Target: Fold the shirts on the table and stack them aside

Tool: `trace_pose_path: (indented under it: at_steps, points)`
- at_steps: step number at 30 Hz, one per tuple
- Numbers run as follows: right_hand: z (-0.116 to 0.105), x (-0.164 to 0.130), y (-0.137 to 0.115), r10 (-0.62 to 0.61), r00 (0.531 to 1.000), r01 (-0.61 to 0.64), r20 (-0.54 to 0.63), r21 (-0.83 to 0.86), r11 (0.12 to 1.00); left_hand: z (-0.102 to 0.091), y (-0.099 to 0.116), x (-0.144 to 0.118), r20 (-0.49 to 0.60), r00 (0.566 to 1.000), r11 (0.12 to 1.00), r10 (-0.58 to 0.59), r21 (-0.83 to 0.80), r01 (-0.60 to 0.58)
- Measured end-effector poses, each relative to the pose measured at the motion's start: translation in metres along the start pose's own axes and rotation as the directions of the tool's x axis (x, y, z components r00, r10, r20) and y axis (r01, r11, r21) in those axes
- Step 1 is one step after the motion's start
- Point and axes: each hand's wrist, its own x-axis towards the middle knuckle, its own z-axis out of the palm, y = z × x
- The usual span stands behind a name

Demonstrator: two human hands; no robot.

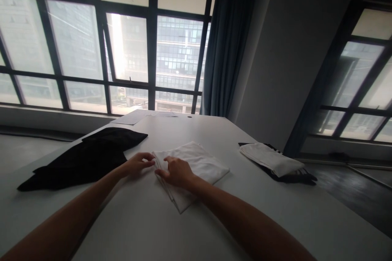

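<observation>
A folded white garment lies on the white table, its layered edges facing left and a corner pointing towards me. At its left corner, my left hand has its fingers curled in a pinch on the edge. My right hand rests on top of the garment near the same edge. Its thumb and index finger are apart, with the thumb tip at the layered edge; the other fingers are bent and partly hidden.
Left of my hands, a black garment is spread on the table. Over on the right, a folded white cloth sits on a dark one. Papers lie at the far end, near the windows and a blue curtain.
</observation>
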Motion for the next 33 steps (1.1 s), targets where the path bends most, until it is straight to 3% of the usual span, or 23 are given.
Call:
trace_pose_path:
  at_steps: [3,6,12,20,24,26,29,31,33]
  points:
    - [0.009,0.023,-0.011,0.077,0.997,-0.078,0.02,0.002,0.997,0.001,0.001,0.0,-0.003,1.0,0.999,0.026,-0.035,-0.026]
    - [0.01,0.035,-0.006,0.127,0.991,-0.131,0.049,0.085,0.988,0.003,0.003,0.002,-0.01,1.0,0.999,0.022,-0.034,-0.022]
    - [0.003,0.036,0.008,0.191,0.97,-0.146,-0.15,0.266,0.953,0.008,0.004,0.008,-0.068,0.997,0.998,-0.039,0.043,0.042]
    - [0.018,0.027,-0.004,0.116,0.972,-0.063,-0.205,0.247,0.967,0.026,0.014,0.006,-0.256,0.95,0.918,-0.176,0.307,0.253]
    - [0.02,0.02,-0.01,-0.003,0.999,0.008,-0.044,0.125,0.992,0.02,0.009,0.007,-0.342,0.921,0.859,-0.19,0.396,0.324]
    - [0.019,0.015,-0.012,-0.07,0.996,0.067,0.06,0.037,0.997,0.008,0.003,0.006,-0.359,0.911,0.841,-0.201,0.414,0.349]
    - [0.016,0.01,-0.014,-0.142,0.983,0.146,0.113,-0.027,0.989,-0.011,-0.001,0.003,-0.38,0.902,0.837,-0.203,0.41,0.361]
    - [0.014,0.01,-0.014,-0.189,0.974,0.192,0.126,-0.012,0.981,-0.014,0.004,0.0,-0.43,0.891,0.845,-0.149,0.413,0.34]
    - [0.011,0.015,-0.009,-0.243,0.959,0.239,0.145,0.047,0.97,-0.005,0.012,-0.003,-0.432,0.901,0.855,-0.037,0.453,0.252]
